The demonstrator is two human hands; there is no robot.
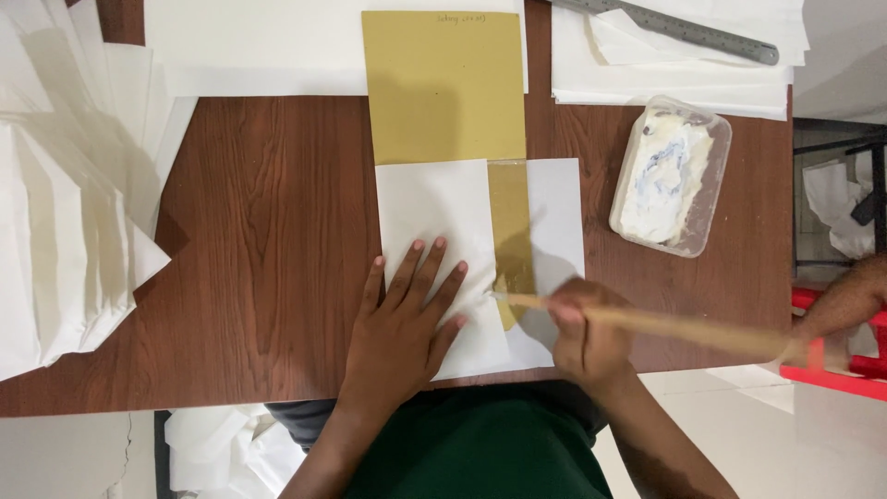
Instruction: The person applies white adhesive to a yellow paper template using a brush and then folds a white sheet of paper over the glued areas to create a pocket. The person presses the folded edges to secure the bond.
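Observation:
My left hand (407, 319) lies flat, fingers spread, on a folded white sheet (430, 208) that covers the lower part of a mustard-yellow card (443, 88). My right hand (587, 333) grips a long wooden stick (684, 328), probably a glue brush. Its tip touches the exposed yellow strip (511, 245) between the folded white flap and the white paper on the right (557, 217). The strip looks wet and shiny near the tip.
A clear plastic tub of white paste (670, 176) stands at the right. A metal ruler (684, 30) lies on white sheets at the back. A stack of folded white paper (65, 203) fills the left. Another person's hand (845, 300) shows at the right edge.

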